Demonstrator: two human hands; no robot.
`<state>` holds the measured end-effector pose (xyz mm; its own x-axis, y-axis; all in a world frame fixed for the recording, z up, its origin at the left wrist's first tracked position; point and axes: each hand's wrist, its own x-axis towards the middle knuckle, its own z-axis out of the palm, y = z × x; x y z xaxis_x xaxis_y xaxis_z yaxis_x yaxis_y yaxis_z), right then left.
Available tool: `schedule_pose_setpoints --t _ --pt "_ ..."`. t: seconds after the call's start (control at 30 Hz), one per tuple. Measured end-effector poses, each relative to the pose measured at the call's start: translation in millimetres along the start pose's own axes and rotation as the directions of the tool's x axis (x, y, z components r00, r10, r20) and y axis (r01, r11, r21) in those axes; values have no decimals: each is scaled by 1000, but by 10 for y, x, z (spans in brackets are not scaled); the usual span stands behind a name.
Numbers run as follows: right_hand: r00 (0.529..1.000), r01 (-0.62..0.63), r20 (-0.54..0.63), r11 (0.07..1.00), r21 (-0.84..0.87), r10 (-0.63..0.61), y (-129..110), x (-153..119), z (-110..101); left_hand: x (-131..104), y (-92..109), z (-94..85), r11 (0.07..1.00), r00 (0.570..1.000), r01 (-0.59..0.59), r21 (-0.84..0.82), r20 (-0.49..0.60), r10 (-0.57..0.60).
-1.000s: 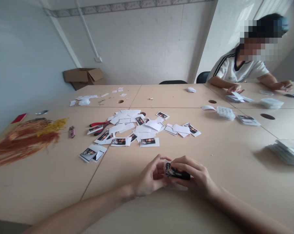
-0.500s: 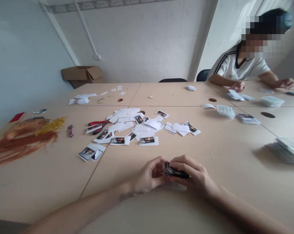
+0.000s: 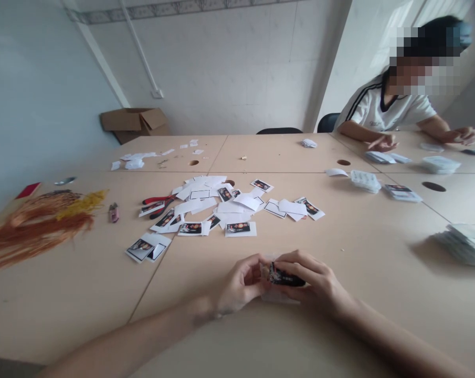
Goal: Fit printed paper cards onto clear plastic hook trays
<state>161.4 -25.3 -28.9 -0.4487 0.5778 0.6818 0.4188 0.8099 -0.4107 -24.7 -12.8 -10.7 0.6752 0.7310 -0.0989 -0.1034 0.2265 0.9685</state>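
The left hand pinches one end of a clear plastic piece with bent fingers and thumb; the right hand grips the dark label between both hands, on or inside the plastic, I cannot tell which. Since half a second ago the label's left end sits closer to the right hand, baring more plastic, so its placement seems unsettled. Printed cards lie beyond the hands.

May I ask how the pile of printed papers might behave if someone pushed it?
The printed papers would probably slide apart, since they overlap loosely. Single sheets would likely bend: they look thin, and one curls upward.
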Motion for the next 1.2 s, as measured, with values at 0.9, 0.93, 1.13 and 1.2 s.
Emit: schedule_pose_setpoints --t 0.9,0.93,1.13,1.2 --pt "994 -38 -106 999 36 41 -2 -47 -3 -21 35 62 1000 999 -14 -15 -31 14" --pt "994 -39 -103 998 39 43 -2 -50 -2 -21 43 69 1000 999 -14 -25 -37 13" --pt "1000 -3 -10 999 -40 3 -21 -28 -13 -15 -2 20 1000 999 19 16 34 -19" --pt "999 44 23 995 -87 -42 -44 -3 -31 -14 -37 -8 1000 998 5 6 60 -6"
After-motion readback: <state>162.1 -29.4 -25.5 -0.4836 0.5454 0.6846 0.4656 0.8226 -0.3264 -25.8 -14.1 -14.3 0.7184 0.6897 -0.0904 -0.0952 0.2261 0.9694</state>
